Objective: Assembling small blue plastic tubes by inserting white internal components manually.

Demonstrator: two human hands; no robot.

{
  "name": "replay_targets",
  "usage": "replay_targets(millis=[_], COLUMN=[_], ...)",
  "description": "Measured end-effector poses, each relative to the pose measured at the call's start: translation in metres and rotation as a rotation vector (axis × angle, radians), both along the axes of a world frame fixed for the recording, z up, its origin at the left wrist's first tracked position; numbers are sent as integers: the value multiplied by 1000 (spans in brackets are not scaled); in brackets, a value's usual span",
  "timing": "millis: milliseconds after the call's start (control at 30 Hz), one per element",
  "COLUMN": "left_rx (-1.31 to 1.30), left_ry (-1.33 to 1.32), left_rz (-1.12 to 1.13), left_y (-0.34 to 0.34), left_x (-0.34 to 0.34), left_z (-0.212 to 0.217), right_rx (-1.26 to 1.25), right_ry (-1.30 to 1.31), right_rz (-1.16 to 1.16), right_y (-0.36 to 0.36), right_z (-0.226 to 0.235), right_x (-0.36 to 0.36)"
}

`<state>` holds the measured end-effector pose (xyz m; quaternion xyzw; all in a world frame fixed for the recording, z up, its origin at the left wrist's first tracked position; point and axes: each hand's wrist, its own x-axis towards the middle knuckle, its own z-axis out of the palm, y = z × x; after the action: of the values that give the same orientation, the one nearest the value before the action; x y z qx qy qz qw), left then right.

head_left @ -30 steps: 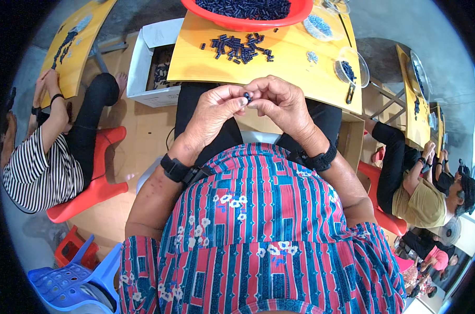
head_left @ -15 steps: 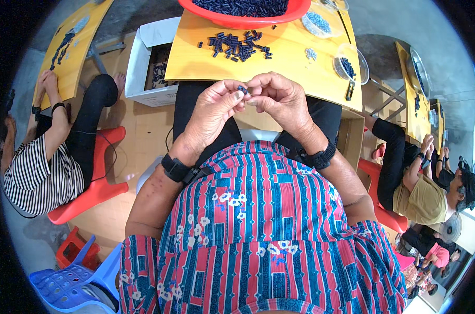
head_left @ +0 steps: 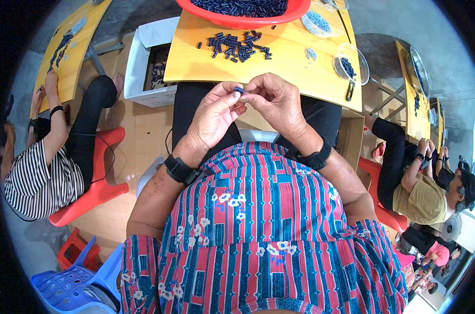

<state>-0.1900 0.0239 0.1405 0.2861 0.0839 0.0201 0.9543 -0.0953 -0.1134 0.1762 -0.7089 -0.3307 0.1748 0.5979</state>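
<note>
Between the thumb and forefinger of my left hand (head_left: 216, 112) is a small dark blue plastic piece (head_left: 239, 90). My right hand (head_left: 277, 102) comes at it from the other side, its thumb and forefinger closed in a pinch at the piece's right end; whatever is in that pinch is too small to make out. Both hands are above my lap, just in front of the yellow table's (head_left: 195, 68) near edge. Beyond them on the tabletop lies a loose heap of similar dark pieces (head_left: 237, 47).
A red basin (head_left: 237, 22) full of dark pieces stands at the back. To its right are a tub of light blue parts (head_left: 317, 22), a small pile (head_left: 311, 54) and a clear bowl (head_left: 360, 63). An open white box (head_left: 151, 97) sits left. Co-workers sit on both sides.
Both hands have shifted slightly left, and the dark piece has turned to lie more sideways. At left, the co-worker's hands have moved apart.
</note>
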Motion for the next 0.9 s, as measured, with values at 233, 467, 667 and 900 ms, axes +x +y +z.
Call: replay_targets(millis=[233,467,667,900], left_rx=[-83,-143,151,677], left_ry=[67,98,156,62], left_rz=[-37,-75,-67,-71], left_y=[-1,0,-2,11], left_x=[1,0,2,0], left_z=[-4,-14,-9,1], right_rx=[-88,-47,-64,-95], right_ry=[-293,-439,-287,-252], right_rz=[-20,6,54,228], right_y=[-3,-1,-2,-7], right_z=[7,3,0,-5], right_x=[1,4,9,13])
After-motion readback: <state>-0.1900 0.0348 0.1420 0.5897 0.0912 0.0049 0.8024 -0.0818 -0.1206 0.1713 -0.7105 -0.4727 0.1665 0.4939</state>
